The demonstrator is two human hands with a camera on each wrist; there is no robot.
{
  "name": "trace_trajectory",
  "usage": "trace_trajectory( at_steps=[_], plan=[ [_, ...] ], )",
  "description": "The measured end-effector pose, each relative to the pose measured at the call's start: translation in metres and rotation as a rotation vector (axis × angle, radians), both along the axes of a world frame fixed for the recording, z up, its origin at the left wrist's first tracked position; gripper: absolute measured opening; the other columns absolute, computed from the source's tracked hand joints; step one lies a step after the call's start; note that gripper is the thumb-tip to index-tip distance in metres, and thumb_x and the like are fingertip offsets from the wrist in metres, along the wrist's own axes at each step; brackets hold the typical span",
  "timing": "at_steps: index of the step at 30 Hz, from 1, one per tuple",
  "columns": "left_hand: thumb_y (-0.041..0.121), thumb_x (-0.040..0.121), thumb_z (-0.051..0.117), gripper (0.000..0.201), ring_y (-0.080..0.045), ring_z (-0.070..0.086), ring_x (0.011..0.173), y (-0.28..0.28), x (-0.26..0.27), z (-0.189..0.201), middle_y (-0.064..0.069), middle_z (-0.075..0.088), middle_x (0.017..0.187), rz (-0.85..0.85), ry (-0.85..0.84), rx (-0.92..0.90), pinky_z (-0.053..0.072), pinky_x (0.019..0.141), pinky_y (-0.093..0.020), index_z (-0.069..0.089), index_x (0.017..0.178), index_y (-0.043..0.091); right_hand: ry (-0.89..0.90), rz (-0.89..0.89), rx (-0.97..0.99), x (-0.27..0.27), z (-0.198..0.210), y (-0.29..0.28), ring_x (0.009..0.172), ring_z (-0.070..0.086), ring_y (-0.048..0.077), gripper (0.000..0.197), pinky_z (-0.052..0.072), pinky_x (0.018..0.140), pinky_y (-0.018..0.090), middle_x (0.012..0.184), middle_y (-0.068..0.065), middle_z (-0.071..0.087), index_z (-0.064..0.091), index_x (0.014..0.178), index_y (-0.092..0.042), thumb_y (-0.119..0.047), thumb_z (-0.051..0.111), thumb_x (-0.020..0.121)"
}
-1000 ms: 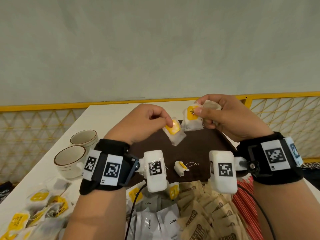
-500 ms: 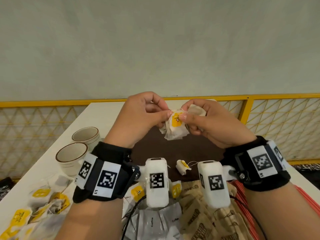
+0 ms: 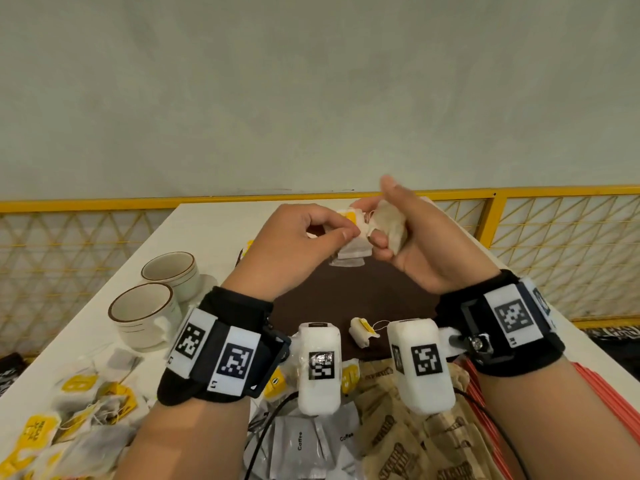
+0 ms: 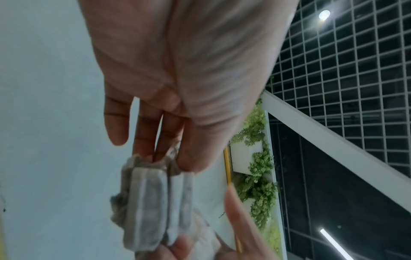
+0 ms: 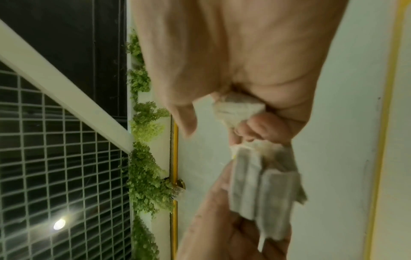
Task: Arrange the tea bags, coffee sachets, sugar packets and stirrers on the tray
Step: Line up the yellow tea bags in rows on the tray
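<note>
Both hands are raised above the dark brown tray (image 3: 349, 303), close together. The left hand (image 3: 294, 251) pinches a small stack of tea bags (image 3: 351, 247) between thumb and fingertips, a yellow tag showing at the top. The right hand (image 3: 426, 247) has its fingers curled round another crumpled tea bag (image 3: 391, 225), thumb pointing up. One lone tea bag (image 3: 362, 332) lies on the tray near its front edge. On the white bench (image 3: 104, 299), loose tea bags (image 3: 76, 410) are heaped at the left, with coffee sachets (image 3: 311, 445), brown sugar packets (image 3: 415, 452) and red stirrers (image 3: 491, 410) nearer the person, and two cups (image 3: 152, 306) beside the tray.
</note>
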State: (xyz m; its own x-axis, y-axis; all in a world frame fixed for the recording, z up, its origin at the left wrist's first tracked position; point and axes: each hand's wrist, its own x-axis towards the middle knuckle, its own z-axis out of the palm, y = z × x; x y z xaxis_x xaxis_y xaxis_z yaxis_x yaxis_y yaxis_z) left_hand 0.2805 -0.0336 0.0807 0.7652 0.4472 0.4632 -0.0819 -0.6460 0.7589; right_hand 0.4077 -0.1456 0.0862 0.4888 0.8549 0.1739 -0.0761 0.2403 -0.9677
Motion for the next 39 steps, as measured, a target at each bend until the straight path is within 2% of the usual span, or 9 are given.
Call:
trace_trajectory(
  at_steps=[3, 7, 11, 15, 19, 25, 28, 31, 39],
  plan=[
    [0.012, 0.086, 0.066, 0.018, 0.002, 0.056, 0.067, 0.003, 0.001, -0.002, 0.002, 0.070, 0.083, 0.020, 0.040, 0.037, 0.041, 0.065, -0.008, 0.074, 0.084, 0.028, 0.142, 0.031, 0.013, 0.005, 0.003, -0.002, 0.057, 0.039, 0.012, 0.041, 0.031, 0.048, 0.022, 0.079, 0.006, 0.050, 0.061, 0.107, 0.005, -0.016, 0.028, 0.094],
    [0.013, 0.086, 0.066, 0.025, 0.001, 0.056, 0.073, 0.008, 0.000, -0.003, 0.009, 0.068, 0.084, 0.052, 0.044, 0.075, 0.039, 0.067, -0.006, 0.071, 0.080, 0.036, -0.029, -0.033, -0.011, 0.009, 0.001, -0.004, 0.062, 0.047, 0.010, 0.040, 0.039, 0.053, 0.020, 0.086, 0.005, 0.049, 0.057, 0.120, -0.001, 0.011, 0.035, 0.089],
    [0.012, 0.086, 0.066, 0.022, 0.001, 0.057, 0.077, 0.012, -0.004, -0.002, 0.013, 0.068, 0.086, 0.082, 0.054, 0.093, 0.038, 0.067, -0.003, 0.073, 0.082, 0.033, -0.136, -0.021, -0.024, 0.011, 0.001, -0.010, 0.064, 0.053, 0.007, 0.035, 0.051, 0.064, 0.019, 0.078, 0.001, 0.049, 0.058, 0.123, -0.007, 0.006, 0.048, 0.092],
    [0.012, 0.086, 0.065, 0.020, 0.001, 0.057, 0.078, 0.017, -0.009, 0.000, 0.014, 0.068, 0.083, 0.093, 0.105, 0.109, 0.039, 0.068, -0.004, 0.075, 0.084, 0.029, -0.096, 0.035, -0.018, 0.010, 0.002, -0.009, 0.059, 0.031, 0.014, 0.035, 0.033, 0.055, 0.024, 0.078, 0.004, 0.041, 0.061, 0.120, -0.007, -0.010, 0.034, 0.099],
    [0.010, 0.085, 0.066, 0.020, 0.003, 0.055, 0.070, 0.022, -0.015, 0.001, 0.016, 0.064, 0.073, 0.056, 0.160, 0.109, 0.040, 0.068, -0.006, 0.075, 0.080, 0.028, -0.108, 0.049, -0.023, 0.008, 0.001, -0.009, 0.069, 0.039, 0.012, 0.054, 0.031, 0.060, 0.027, 0.093, 0.006, 0.049, 0.063, 0.119, -0.005, 0.005, 0.023, 0.084],
    [0.009, 0.080, 0.072, 0.021, -0.008, 0.058, 0.065, 0.026, -0.016, 0.000, 0.008, 0.061, 0.067, 0.067, 0.117, 0.009, 0.046, 0.071, -0.030, 0.057, 0.083, 0.024, -0.290, -0.060, -0.018, 0.006, -0.002, -0.006, 0.089, 0.056, 0.018, 0.053, 0.049, 0.092, 0.034, 0.099, 0.008, 0.058, 0.056, 0.126, -0.014, 0.015, 0.058, 0.081],
    [0.014, 0.078, 0.075, 0.032, -0.011, 0.056, 0.061, 0.025, -0.016, 0.000, 0.006, 0.060, 0.063, 0.114, 0.096, -0.049, 0.045, 0.065, -0.031, 0.050, 0.094, 0.026, -0.241, 0.057, 0.001, 0.004, 0.002, -0.012, 0.082, 0.064, 0.018, 0.057, 0.055, 0.085, 0.034, 0.085, 0.012, 0.060, 0.058, 0.124, -0.014, 0.004, 0.069, 0.070],
    [0.015, 0.074, 0.077, 0.033, -0.016, 0.064, 0.066, 0.021, -0.017, 0.003, -0.003, 0.069, 0.073, 0.117, 0.098, -0.075, 0.051, 0.074, -0.040, 0.053, 0.095, 0.024, -0.220, 0.135, -0.018, -0.002, 0.002, -0.012, 0.075, 0.067, 0.016, 0.051, 0.058, 0.081, 0.034, 0.073, 0.005, 0.064, 0.062, 0.115, -0.010, -0.004, 0.071, 0.065],
    [0.004, 0.081, 0.069, 0.028, -0.017, 0.059, 0.066, 0.016, -0.019, 0.007, -0.002, 0.070, 0.071, -0.006, 0.099, -0.100, 0.048, 0.074, -0.049, 0.052, 0.093, 0.023, -0.417, -0.158, -0.059, -0.006, -0.012, 0.007, 0.069, 0.061, 0.015, 0.039, 0.053, 0.083, 0.033, 0.094, 0.004, 0.064, 0.066, 0.106, -0.021, -0.001, 0.077, 0.074]
  ],
)
